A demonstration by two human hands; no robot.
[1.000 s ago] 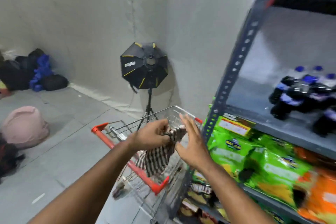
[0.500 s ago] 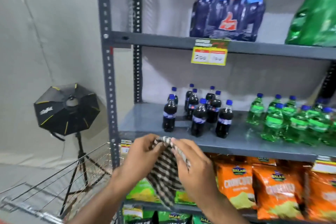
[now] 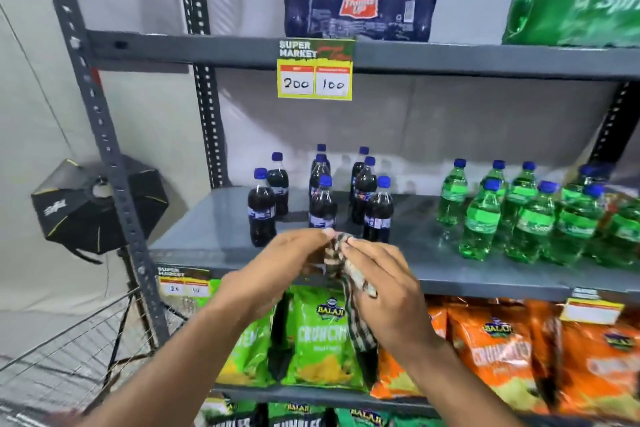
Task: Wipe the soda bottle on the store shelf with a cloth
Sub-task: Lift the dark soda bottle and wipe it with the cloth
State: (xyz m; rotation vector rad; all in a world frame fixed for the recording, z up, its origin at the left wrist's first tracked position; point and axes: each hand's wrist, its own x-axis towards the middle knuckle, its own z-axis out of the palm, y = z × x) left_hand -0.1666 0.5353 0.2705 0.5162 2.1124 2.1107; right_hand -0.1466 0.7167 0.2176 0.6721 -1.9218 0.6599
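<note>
Both hands — left, right — pinching one checked cloth; eight dark soda bottles behind.

You have a checked dark-and-pale cloth bunched and hanging in front of the grey shelf edge, while dark blue-capped soda bottles stand upright in a loose cluster just behind it.
</note>
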